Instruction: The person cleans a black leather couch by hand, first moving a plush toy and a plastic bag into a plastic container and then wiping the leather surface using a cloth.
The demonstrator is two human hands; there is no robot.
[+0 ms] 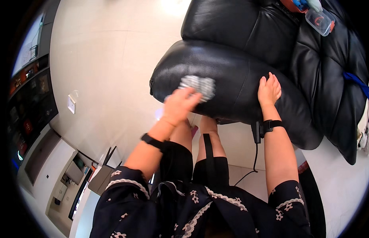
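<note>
A padded armrest (223, 64) of a black leather sofa spans the space in front of me. My left hand (180, 104), blurred by motion, holds a grey-and-white checked cloth (204, 87) against the armrest's top near its rounded outer end. The cloth is bunched, and part of it hides behind my fingers. Farther right, my right hand (271, 89) rests on the same armrest with nothing in it, palm down. Its fingers point away from me.
Below the armrest hangs a black device (256, 132) with a cord (255, 160) trailing down beside my legs. A clear plastic container (320, 22) lies on the sofa at the upper right. Blue fabric (357, 84) and a whitish cloth (364, 131) drape at the far right.
</note>
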